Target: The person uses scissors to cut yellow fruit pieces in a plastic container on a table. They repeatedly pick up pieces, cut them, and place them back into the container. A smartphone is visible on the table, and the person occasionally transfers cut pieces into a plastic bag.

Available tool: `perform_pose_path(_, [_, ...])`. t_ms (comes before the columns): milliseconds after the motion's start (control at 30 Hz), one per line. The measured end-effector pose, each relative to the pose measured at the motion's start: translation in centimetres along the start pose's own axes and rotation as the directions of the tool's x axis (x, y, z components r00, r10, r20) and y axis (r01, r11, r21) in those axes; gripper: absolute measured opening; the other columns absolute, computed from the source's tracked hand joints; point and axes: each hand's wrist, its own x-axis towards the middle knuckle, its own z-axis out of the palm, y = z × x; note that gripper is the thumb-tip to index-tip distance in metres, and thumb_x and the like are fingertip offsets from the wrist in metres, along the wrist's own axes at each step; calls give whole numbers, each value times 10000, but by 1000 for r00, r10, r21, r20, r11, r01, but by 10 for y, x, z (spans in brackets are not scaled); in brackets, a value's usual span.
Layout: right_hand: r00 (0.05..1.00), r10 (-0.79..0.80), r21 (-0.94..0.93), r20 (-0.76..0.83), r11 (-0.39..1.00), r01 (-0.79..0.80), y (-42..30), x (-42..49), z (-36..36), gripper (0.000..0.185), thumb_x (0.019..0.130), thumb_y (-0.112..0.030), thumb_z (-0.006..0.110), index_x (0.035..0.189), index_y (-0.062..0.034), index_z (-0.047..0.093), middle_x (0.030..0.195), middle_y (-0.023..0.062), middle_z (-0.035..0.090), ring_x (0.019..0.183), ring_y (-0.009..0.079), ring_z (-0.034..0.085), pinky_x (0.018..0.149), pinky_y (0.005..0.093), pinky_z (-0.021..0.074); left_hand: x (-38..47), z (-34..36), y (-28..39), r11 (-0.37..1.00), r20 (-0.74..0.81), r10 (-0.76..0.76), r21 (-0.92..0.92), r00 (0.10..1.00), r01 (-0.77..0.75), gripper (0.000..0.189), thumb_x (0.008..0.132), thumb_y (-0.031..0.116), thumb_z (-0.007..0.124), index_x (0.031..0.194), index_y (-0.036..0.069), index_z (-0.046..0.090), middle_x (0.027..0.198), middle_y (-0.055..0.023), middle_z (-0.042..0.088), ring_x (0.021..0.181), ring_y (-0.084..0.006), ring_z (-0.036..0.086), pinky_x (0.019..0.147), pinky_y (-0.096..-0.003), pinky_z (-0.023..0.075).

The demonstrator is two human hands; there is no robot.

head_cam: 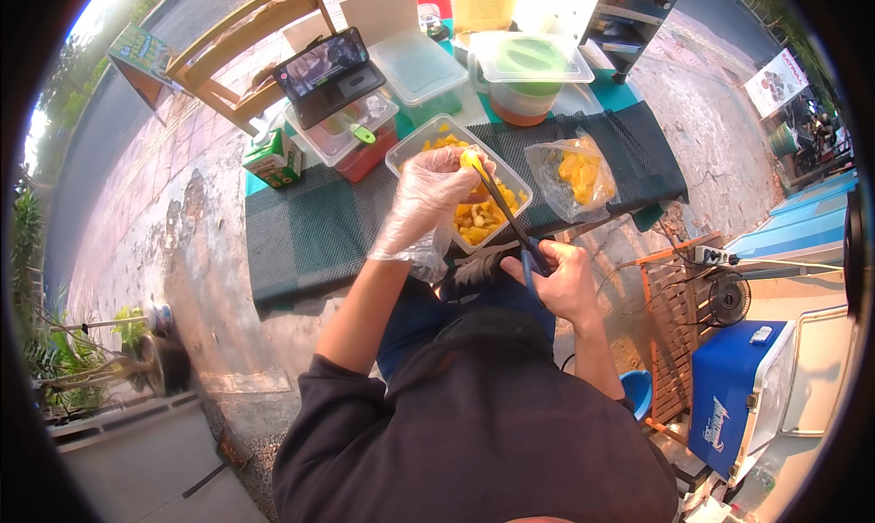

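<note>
My left hand (437, 177), in a clear plastic glove, pinches a piece of yellow fruit (472, 159) between thumb and fingers. Bare, my right hand (562, 277) grips the blue handles of a pair of scissors (506, 212). The dark blades point up and left, their tips at the fruit piece. Below lies a clear plastic container (525, 181), partly hidden by my left hand, with many cut yellow pieces (478, 221) in it. To its right, a clear plastic bag (547, 167) holds larger yellow fruit pieces (581, 176).
A phone (327, 68) leans on a lidded box (369, 157) at the left, beside a green carton (273, 159). Farther back stand a white-lidded box (420, 71) and a green-lidded tub (523, 102). A dark woven mat (307, 236) covers the table's near side. A blue cooler (728, 386) stands at right.
</note>
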Motion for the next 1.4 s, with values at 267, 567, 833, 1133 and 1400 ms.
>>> perform_pose_path(267, [982, -184, 23, -29, 982, 185, 20, 2, 9, 435, 912, -314, 956, 805, 12, 689, 677, -40, 528, 683, 49, 453, 572, 315, 369, 3, -1, -13, 990, -35, 115, 84, 993, -112, 205, 1021, 210, 765, 1048, 10, 796, 888, -1, 756, 786, -74, 692, 712, -268, 577])
perform_pose_path(567, [993, -116, 129, 11, 985, 113, 35, 12, 12, 480, 981, -258, 907, 716, -88, 545, 648, -101, 454, 611, 2, 360, 533, 272, 248, 8, 0, -8, 995, 4, 64, 78, 998, -64, 85, 1012, 76, 698, 1062, 12, 723, 1036, -44, 750, 970, -126, 731, 821, -315, 645])
perform_pose_path(833, [998, -24, 221, 50, 975, 12, 30, 10, 11, 547, 938, -345, 945, 710, -63, 536, 641, -97, 462, 622, 12, 369, 544, 277, 245, 14, 1, -20, 977, 13, 193, -97, 981, -191, 95, 997, 85, 675, 974, 9, 728, 899, -53, 752, 859, -144, 739, 776, -318, 608])
perform_pose_path(1133, [995, -93, 213, 37, 973, 83, 43, 12, 10, 458, 988, -307, 902, 736, -73, 601, 588, -60, 546, 501, 12, 464, 479, 224, 313, 5, -9, -5, 974, 68, 133, -194, 989, -117, 220, 1045, 207, 660, 1185, 37, 662, 1110, -74, 722, 1068, -200, 736, 923, -397, 642])
perform_pose_path(1400, [997, -46, 277, 60, 961, 28, 40, 10, 7, 501, 961, -327, 928, 722, -81, 563, 631, -93, 493, 580, 6, 411, 525, 240, 272, -4, -14, 5, 962, 105, 112, -261, 988, -81, 344, 1004, 308, 782, 1229, 62, 694, 1153, -70, 735, 1120, -191, 723, 990, -406, 606])
